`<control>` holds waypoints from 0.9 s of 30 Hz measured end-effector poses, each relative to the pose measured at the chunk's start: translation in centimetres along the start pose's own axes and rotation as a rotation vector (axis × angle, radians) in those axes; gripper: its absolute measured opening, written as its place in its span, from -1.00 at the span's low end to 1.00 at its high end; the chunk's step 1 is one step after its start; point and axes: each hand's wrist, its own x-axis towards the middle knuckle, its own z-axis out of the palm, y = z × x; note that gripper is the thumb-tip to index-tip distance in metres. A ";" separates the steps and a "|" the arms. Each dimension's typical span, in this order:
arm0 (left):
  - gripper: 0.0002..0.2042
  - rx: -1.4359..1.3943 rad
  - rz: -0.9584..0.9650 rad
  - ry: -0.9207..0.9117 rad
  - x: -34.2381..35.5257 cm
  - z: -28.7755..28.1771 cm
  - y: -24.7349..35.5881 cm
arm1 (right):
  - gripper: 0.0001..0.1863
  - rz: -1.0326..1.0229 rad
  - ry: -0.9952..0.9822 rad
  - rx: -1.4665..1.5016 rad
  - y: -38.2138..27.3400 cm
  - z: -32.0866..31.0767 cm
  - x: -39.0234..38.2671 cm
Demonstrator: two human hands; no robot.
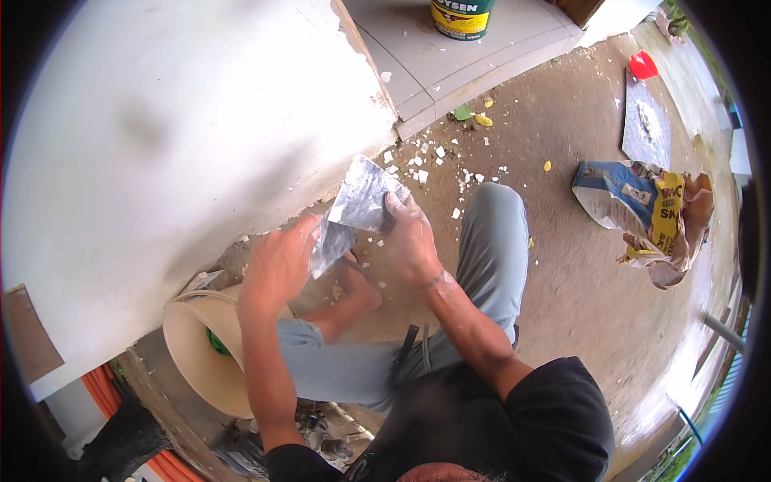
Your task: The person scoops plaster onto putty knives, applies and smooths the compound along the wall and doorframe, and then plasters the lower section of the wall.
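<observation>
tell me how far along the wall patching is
Done: most of the white wall looks coated and smooth. In hand: the right hand holds a wide putty knife against a second blade in the left hand, both grey with putty. Left: the chipped corner edge looks rough, and white chips litter the floor.

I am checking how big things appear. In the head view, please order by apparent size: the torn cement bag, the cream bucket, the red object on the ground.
1. Cream bucket, partly hidden, nearer the camera
2. Torn cement bag, nearly alike, so this order is unsure
3. Red object, clearly smallest
</observation>
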 end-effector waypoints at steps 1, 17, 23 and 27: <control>-0.71 0.060 -0.025 -0.071 -0.8 -0.1 -0.7 | -0.69 -0.005 -0.009 -0.026 0.1 -0.2 0.3; -0.72 -0.182 -0.290 0.111 -3.3 -3.8 -5.7 | -0.60 0.087 -0.028 0.229 7.8 -5.1 6.6; -0.73 -0.154 -0.248 0.154 -3.5 -4.2 -6.0 | -0.61 0.093 -0.085 0.147 5.7 -3.4 5.6; -0.72 -0.263 -0.363 0.163 -3.1 -5.0 -4.7 | -0.60 0.099 -0.074 0.229 5.8 -4.2 6.3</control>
